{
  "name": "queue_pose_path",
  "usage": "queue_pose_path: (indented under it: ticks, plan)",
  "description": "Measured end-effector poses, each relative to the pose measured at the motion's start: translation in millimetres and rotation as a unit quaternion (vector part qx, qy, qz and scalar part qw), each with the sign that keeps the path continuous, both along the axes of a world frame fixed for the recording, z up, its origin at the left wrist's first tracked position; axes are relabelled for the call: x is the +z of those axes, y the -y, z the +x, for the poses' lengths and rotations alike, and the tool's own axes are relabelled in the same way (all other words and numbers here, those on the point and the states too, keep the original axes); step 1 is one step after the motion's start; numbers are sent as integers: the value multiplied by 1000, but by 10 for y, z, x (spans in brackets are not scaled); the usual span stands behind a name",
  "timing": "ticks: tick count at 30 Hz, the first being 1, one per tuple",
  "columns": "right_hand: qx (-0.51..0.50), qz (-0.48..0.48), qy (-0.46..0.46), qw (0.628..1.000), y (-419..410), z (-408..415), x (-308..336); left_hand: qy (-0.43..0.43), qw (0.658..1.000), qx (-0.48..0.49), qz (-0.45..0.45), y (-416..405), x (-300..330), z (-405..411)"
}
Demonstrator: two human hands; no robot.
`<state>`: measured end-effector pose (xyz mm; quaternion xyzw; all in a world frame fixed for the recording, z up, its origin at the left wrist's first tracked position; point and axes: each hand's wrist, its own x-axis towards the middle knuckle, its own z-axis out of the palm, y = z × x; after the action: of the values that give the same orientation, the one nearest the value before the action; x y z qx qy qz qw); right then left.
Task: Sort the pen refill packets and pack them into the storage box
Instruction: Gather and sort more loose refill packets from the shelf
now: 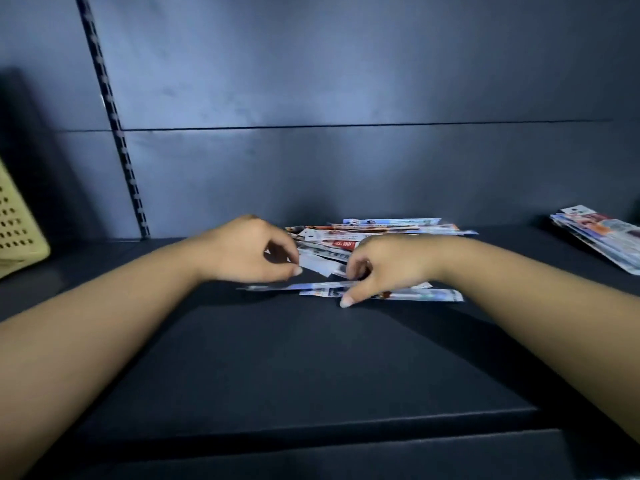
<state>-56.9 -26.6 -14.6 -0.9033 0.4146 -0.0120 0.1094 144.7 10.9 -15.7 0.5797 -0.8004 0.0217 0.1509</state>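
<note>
A loose heap of pen refill packets (pixel 374 233) lies on the dark shelf (pixel 277 358) near its back wall. My left hand (pixel 246 251) hovers at the heap's left edge, fingers curled, thumb and forefinger pinching the end of a thin packet (pixel 277 287). My right hand (pixel 381 265) rests over the front of the heap, fingers curled round the other end of that packet, thumb pointing down at another flat packet (pixel 415 295). A yellow perforated storage box (pixel 17 230) stands at the far left, partly out of frame.
A second, neater stack of packets (pixel 602 233) lies at the right edge of the shelf. A slotted upright rail (pixel 114 126) runs up the back wall on the left. The shelf's front edge (pixel 311 431) crosses the lower part of the view.
</note>
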Motion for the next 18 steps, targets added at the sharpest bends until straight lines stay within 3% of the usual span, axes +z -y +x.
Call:
queue_pose_path:
  ticks: [9, 13, 15, 18]
  plan:
    - [-32, 33, 50, 998, 132, 8, -108, -133, 990, -41, 30, 77, -125, 305]
    - [-90, 13, 161, 983, 138, -28, -77, -151, 988, -33, -31, 104, -176, 233]
    - [-113, 14, 250, 962, 156, -17, -85, -268, 961, -10, -72, 93, -173, 160]
    - [-100, 142, 386, 906, 87, 51, -42, -444, 895, 42, -21, 90, -113, 30]
